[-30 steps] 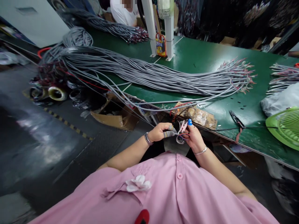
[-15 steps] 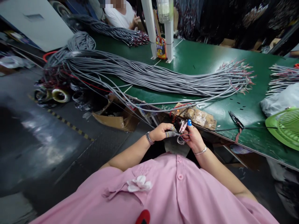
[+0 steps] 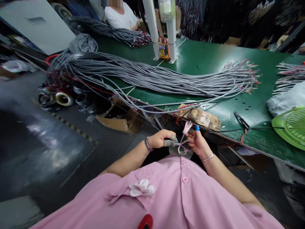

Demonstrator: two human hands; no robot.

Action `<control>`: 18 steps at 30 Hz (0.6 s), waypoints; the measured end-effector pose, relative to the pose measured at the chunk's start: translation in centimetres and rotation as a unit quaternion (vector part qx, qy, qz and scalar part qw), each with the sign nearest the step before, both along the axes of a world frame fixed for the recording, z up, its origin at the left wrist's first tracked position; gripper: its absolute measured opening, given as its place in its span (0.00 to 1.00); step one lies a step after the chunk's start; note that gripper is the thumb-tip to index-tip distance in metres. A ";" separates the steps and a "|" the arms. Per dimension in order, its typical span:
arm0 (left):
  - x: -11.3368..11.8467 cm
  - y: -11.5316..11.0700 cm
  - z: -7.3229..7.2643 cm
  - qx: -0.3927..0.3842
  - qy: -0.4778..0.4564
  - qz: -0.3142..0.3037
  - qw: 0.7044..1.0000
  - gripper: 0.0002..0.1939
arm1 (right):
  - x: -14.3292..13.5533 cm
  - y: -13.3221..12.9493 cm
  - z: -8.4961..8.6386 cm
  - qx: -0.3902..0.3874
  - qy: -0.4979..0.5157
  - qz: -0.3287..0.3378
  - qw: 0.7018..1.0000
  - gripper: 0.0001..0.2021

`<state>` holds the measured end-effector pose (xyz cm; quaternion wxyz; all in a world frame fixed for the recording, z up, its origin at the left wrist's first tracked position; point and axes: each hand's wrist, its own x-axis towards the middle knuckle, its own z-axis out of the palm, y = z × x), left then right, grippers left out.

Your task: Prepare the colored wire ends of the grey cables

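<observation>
Just in front of the green bench's near edge, my left hand (image 3: 165, 139) pinches a grey cable, with covers on some of its fingertips. Thin coloured wires (image 3: 184, 142) fan out from the cable's end toward my right hand (image 3: 198, 143). That hand is closed on the wires, its thumb raised in a blue cover. A pale pink clip-like piece (image 3: 187, 127) sits above the wires at my right fingers; I cannot tell what it is exactly. Below hangs a small loop of whitish wire (image 3: 182, 150).
A long bundle of grey cables (image 3: 152, 74) lies across the green bench (image 3: 205, 52). Near its edge are a taped wooden block (image 3: 202, 118), pliers (image 3: 241, 121) and a green fan (image 3: 290, 127). A cardboard box (image 3: 114, 122) stands below. A person in white (image 3: 121, 16) sits across the bench.
My hands have moved slightly apart. The coloured wires now show spread between them, and the pink piece has turned and stands clearer of my right fingers.
</observation>
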<state>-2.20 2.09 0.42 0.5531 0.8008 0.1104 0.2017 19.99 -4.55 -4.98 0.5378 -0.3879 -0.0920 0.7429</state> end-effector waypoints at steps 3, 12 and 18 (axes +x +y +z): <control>-0.9 -1.3 0.1 0.002 0.007 -0.034 0.999 0.17 | 0.1 -0.5 -0.3 0.008 -0.002 0.016 1.000 0.25; -2.9 -4.1 -0.8 0.069 -0.008 0.101 0.992 0.16 | 0.3 -2.1 0.1 0.034 -0.052 0.060 0.996 0.21; -3.4 -4.5 -0.8 0.107 -0.002 0.146 0.984 0.16 | 0.2 -3.1 1.1 0.076 -0.096 0.100 0.987 0.20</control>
